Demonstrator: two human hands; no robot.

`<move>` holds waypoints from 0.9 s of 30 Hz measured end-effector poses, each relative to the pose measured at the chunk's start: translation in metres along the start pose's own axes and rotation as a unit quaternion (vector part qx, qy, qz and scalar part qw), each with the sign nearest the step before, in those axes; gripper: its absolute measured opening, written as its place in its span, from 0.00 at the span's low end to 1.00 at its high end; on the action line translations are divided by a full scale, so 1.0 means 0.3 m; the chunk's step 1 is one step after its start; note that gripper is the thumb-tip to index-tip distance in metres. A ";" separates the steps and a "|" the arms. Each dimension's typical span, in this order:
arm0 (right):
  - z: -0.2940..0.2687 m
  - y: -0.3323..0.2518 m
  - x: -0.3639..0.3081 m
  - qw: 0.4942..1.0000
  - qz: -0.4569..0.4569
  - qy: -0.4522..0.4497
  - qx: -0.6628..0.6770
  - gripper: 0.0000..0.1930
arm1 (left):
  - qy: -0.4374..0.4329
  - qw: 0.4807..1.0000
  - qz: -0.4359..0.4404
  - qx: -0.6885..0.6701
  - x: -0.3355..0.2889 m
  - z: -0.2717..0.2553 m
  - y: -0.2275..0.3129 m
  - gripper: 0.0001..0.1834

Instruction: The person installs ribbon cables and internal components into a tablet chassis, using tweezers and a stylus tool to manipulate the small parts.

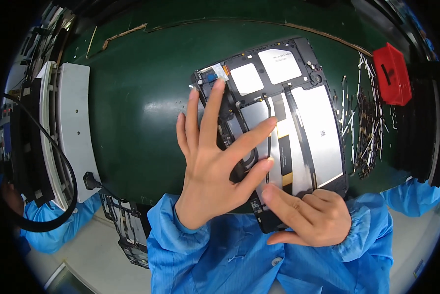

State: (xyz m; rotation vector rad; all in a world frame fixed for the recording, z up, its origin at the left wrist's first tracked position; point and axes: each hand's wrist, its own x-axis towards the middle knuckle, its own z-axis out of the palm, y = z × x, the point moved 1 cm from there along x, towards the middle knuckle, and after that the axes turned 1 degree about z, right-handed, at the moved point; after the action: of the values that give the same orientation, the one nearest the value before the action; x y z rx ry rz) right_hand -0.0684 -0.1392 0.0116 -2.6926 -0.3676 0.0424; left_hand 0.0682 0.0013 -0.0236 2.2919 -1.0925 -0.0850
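An opened tablet-like device (345,181) lies tilted on the green work surface, its inside facing up with silver plates and dark flat cables. My left hand (205,164) is spread over its left side. Two of its fingertips touch the upper left corner by a blue piece (211,77); the index finger and thumb rest along a thin black cable (269,142). At the near part of the device, my right hand (313,218) presses its index fingertip close to that cable, just below my left thumb. The right hand's other fingers are curled, its thumb apart, and no held object shows.
A red bin (394,73) stands at the right, with a pile of thin black and white strips (367,132) nearby. White panels (77,132) and a black cable loop (73,171) are at the left. Another dark frame (127,225) sits lower left. Blue sleeves (58,232) show at both sides.
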 end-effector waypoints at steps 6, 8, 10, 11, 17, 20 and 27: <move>0.011 -0.038 -0.062 0.998 -0.032 -0.023 -0.040 0.33 | 0.008 1.000 -0.012 -0.006 -0.014 0.000 0.033 0.23; 0.006 -0.044 -0.072 0.999 -0.016 -0.019 -0.026 0.34 | -0.005 0.999 -0.029 0.017 -0.017 0.006 0.049 0.30; -0.016 -0.039 -0.070 0.999 -0.003 -0.021 0.049 0.39 | 0.048 0.997 -0.047 -0.047 -0.030 0.027 0.054 0.34; -0.021 -0.026 -0.077 0.999 -0.004 -0.015 0.046 0.39 | 0.097 0.986 -0.070 -0.117 -0.042 0.044 0.051 0.39; -0.074 0.155 -0.115 0.919 0.279 0.246 0.132 0.32 | 0.115 0.964 -0.128 -0.202 -0.280 0.140 0.098 0.36; -0.011 0.229 -0.113 0.892 0.298 0.192 0.281 0.30 | 0.133 0.962 -0.152 -0.186 -0.292 0.180 0.166 0.38; -0.074 0.241 -0.164 0.745 0.361 0.259 0.497 0.27 | 0.210 0.934 -0.101 -0.271 -0.163 0.089 0.260 0.46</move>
State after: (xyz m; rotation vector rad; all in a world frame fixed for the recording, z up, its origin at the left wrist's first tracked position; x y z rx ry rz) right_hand -0.0958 -0.2243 0.0010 -1.5105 0.7074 -0.2197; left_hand -0.0259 -0.0140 -0.0129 1.7957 -0.5251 0.0236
